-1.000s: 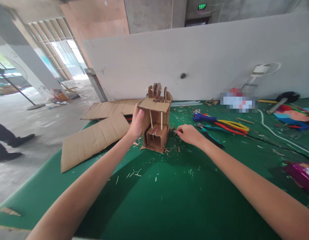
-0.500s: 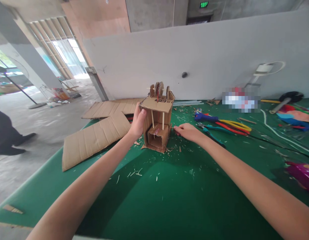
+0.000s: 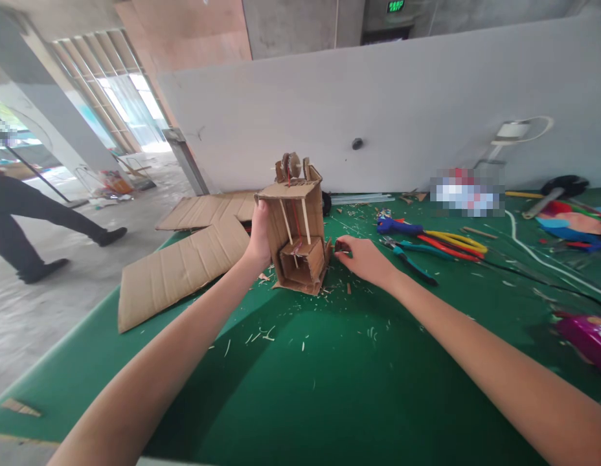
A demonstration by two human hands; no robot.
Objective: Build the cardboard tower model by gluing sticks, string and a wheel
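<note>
A cardboard model (image 3: 300,191) stands tilted to the left on the green table. Cardboard discs (image 3: 291,166) sit on its top, with two wooden sticks and a red string running down to a small cardboard box (image 3: 303,262) inside the frame. My left hand (image 3: 261,236) grips the model's left side, the thumb at the upper front edge and the other fingers hidden behind. Close by the model's lower right side, my right hand (image 3: 356,255) is closed in a pinch. A small dark thing shows at its fingertips, too unclear to name.
Flat cardboard pieces (image 3: 184,268) lie to the left. Teal-handled pliers (image 3: 412,262), a blue-and-yellow tool (image 3: 400,226) and cables lie to the right. Shavings dot the green table (image 3: 291,382). A white panel (image 3: 402,116) stands behind; a person's legs (image 3: 38,226) show at the left.
The model has tipped to the left in my left hand. My right hand stays beside it, its fingers slightly turned. At the left, the person's legs have come further into view.
</note>
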